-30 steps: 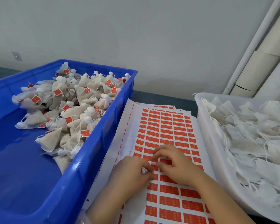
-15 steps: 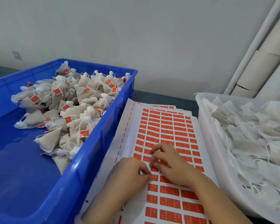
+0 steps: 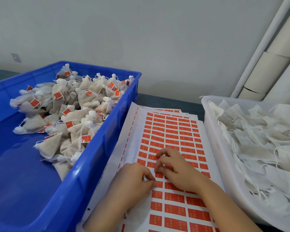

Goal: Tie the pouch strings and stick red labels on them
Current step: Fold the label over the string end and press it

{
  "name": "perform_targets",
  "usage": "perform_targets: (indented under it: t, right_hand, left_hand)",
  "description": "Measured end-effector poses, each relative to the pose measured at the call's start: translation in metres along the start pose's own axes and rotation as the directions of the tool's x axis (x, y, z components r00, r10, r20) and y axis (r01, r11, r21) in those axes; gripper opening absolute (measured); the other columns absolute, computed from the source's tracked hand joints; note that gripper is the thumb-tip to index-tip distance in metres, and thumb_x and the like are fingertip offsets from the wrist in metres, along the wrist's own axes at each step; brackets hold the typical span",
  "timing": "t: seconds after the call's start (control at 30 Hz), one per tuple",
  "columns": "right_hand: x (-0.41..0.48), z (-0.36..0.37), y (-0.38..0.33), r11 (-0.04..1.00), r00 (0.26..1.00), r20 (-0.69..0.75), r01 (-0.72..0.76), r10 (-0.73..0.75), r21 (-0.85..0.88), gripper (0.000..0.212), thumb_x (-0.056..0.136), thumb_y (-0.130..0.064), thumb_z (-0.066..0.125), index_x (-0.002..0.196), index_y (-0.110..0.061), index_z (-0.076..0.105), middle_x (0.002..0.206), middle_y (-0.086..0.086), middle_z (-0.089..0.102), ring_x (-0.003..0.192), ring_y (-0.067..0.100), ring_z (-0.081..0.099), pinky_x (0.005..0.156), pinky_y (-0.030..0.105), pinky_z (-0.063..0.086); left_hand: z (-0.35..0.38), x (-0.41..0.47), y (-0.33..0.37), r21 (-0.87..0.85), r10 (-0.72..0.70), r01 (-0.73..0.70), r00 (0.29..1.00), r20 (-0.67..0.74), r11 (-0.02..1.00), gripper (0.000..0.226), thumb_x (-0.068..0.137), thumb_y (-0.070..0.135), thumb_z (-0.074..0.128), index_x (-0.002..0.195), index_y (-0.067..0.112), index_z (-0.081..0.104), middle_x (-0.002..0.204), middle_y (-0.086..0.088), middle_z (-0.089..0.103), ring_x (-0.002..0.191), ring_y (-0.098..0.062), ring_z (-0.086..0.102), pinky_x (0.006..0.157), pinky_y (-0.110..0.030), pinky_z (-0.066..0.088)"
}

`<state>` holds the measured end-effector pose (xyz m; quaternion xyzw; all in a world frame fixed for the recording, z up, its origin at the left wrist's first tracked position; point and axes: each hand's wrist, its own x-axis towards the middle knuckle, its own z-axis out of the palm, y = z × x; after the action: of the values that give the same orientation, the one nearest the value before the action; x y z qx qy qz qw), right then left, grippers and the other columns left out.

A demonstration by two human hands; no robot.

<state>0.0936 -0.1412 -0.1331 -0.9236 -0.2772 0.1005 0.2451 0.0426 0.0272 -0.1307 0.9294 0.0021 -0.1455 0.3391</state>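
Resting curled on label sheet, left hand, right hand beside it, both touching red labels, pinch unclear

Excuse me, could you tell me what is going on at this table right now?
A person is working on a sheet of red labels that lies between two bins. The left hand and right hand both rest on it with fingertips curled at the labels, apparently picking one loose. Whether one is already lifted cannot be told. The blue crate holds tied pouches with labels on them, and the white tub holds untied pouches without labels.
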Motion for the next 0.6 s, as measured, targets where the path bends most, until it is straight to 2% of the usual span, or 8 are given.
perform_targets:
  t: [0.2, 0.43, 0.6]
  right_hand:
    - [0.0005, 0.001, 0.0011, 1.0, 1.0, -0.006, 0.0, 0.0, 0.008, 0.023, 0.089, -0.028, 0.054, 0.079, -0.048, 0.049, 0.118, -0.03, 0.031, 0.113, -0.007, 0.027, 0.099, 0.017, 0.028]
    - [0.0018, 0.0027, -0.0022, 0.999, 1.0, -0.002, -0.002, 0.002, -0.039, 0.016, 0.087, -0.029, 0.053, 0.084, -0.044, 0.048, 0.131, -0.022, 0.033, 0.113, -0.006, 0.023, 0.104, 0.023, 0.025]
    - [-0.0015, 0.0064, -0.0004, 0.999, 1.0, 0.003, -0.011, 0.011, -0.039, 0.015, 0.085, -0.03, 0.051, 0.083, -0.045, 0.046, 0.133, -0.026, 0.028, 0.115, -0.006, 0.021, 0.106, 0.026, 0.023]
  left_hand:
    - [-0.0003, 0.0009, 0.0015, -0.003, -0.006, 0.006, 1.0, 0.006, 1.0, 0.028, 0.082, 0.048, 0.062, 0.107, 0.037, 0.067, 0.113, 0.021, 0.062, 0.088, 0.001, 0.06, 0.088, -0.023, 0.052]
    - [-0.0008, 0.0, 0.0025, 0.002, -0.004, 0.004, 1.0, 0.005, 1.0, 0.028, 0.082, 0.047, 0.062, 0.107, 0.036, 0.067, 0.114, 0.02, 0.063, 0.09, 0.0, 0.06, 0.089, -0.023, 0.051]
    - [-0.0012, -0.0009, 0.0025, -0.001, -0.006, 0.006, 1.0, 0.003, 1.0, 0.028, 0.082, 0.048, 0.062, 0.107, 0.036, 0.067, 0.115, 0.02, 0.062, 0.089, 0.001, 0.059, 0.09, -0.023, 0.051]
